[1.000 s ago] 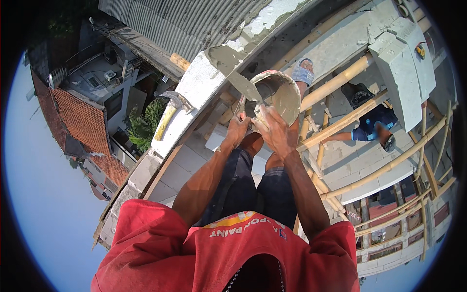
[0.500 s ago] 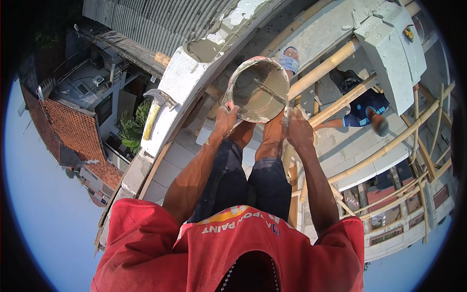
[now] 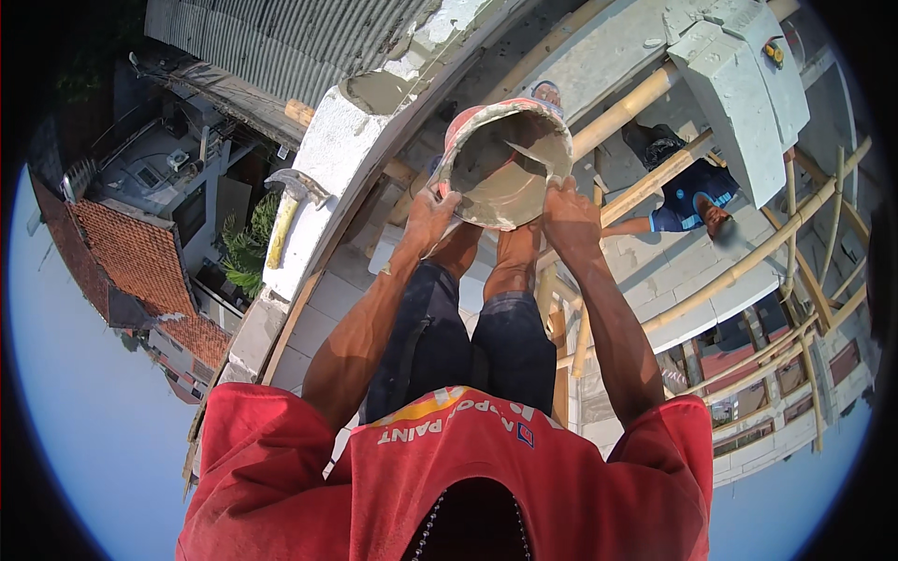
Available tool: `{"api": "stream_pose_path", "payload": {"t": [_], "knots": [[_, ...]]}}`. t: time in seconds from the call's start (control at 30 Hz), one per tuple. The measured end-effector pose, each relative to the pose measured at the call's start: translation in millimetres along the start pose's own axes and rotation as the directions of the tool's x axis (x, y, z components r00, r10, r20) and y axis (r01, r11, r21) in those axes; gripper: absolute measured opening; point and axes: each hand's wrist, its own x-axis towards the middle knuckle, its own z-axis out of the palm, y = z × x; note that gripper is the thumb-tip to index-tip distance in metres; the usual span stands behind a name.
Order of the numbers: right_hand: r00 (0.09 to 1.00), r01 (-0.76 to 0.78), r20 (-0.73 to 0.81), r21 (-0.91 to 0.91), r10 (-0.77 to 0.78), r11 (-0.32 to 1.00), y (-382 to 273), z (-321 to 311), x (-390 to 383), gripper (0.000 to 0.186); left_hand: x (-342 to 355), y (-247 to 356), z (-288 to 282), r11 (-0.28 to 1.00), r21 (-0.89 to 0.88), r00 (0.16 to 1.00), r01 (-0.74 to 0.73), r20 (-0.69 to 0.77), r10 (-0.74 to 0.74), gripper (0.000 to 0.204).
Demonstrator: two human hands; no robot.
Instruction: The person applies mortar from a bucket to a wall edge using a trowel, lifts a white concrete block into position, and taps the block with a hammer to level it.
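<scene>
Bucket (image 3: pixel 505 159) — rim clasped by left hand (image 3: pixel 430 217) and right hand (image 3: pixel 569 217) — beside the wall's edge (image 3: pixel 323 178).

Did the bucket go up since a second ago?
Yes. The bucket, held by both hands, has risen from beside the white wall toward the bamboo pole, and now tips open-side toward the camera.

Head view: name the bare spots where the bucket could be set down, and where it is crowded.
Free: the white wall top between the hammer and the mortar patch. Crowded: right of the bucket, held by left hand and right hand, bamboo poles cross.
</scene>
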Motion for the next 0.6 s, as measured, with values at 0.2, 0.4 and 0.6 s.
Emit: {"api": "stream_pose_path", "payload": {"t": [0.2, 0.4, 0.6], "knots": [[0.994, 0.081, 0.054, 0.17, -0.091, 0.982, 21.8, 39.5, 15.2, 0.037, -4.6, 22.1, 7.0, 0.996, 0.065, 0.996, -0.056, 0.067, 0.051, 0.041], [0.922, -0.255, 0.386, 0.592, 0.009, 0.765, 1.0, 36.3, 18.1, 0.049, -7.0, 20.9, 2.5, 0.996, -0.087, 0.998, -0.006, 0.065, 0.012, 0.042], [0.881, -0.41, 0.462, 0.85, -0.096, 0.329, 35.8, 45.2, -5.7, 0.044, 19.8, 23.3, 14.7, 0.989, -0.149, 0.999, 0.028, 0.045, -0.021, 0.043]]}}
